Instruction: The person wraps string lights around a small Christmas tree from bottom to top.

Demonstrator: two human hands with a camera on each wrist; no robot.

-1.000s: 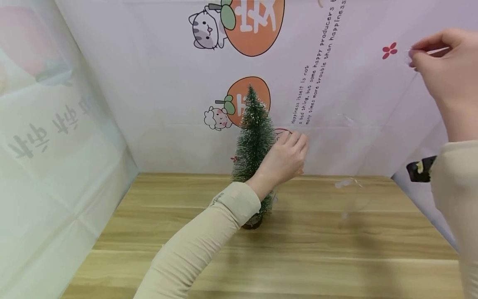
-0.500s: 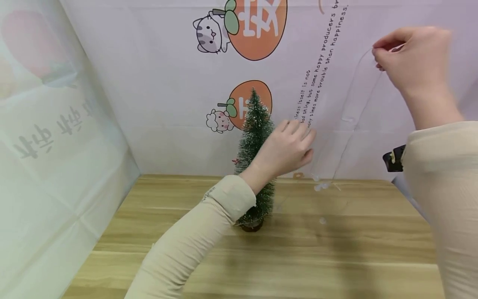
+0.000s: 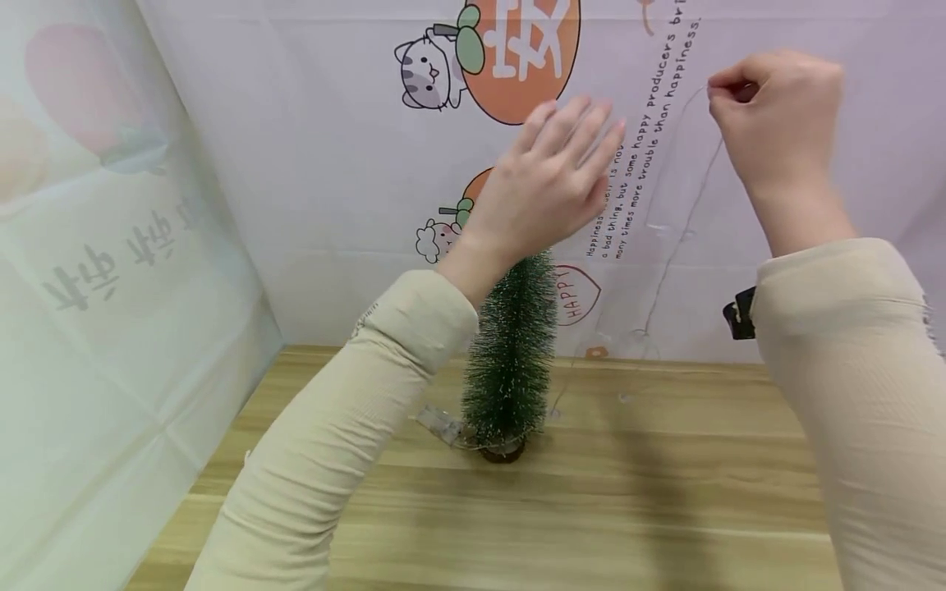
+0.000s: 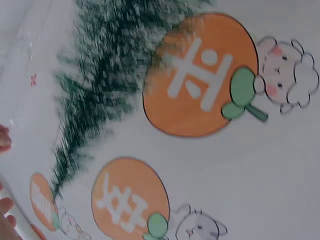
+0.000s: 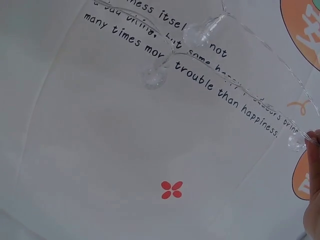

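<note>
A small green artificial Christmas tree [image 3: 510, 353] with frosted tips stands upright on the table; its top is hidden behind my left hand [image 3: 550, 176]. That hand is raised in front of the tree, fingers extended, holding nothing. Higher up on the right, my right hand [image 3: 783, 131] pinches a string of fairy lights [image 3: 668, 263] between thumb and fingertips. Its thin clear wire hangs in a loop toward the tree's base. Clear round bulbs [image 5: 154, 76] show along it in the right wrist view. A transparent box [image 3: 441, 424] lies left of the tree's base, where wire also passes.
The wood-grain tabletop [image 3: 591, 509] runs up to a white printed backdrop [image 3: 332, 205] with cartoon oranges, animals and lettering. Another pale printed sheet [image 3: 96, 369] hangs along the left side. A black object [image 3: 739, 314] is partly hidden behind the right sleeve.
My left hand has risen from beside the tree to in front of its top, its fingers straightening. My right hand has moved left with the wire. The transparent box has come into view.
</note>
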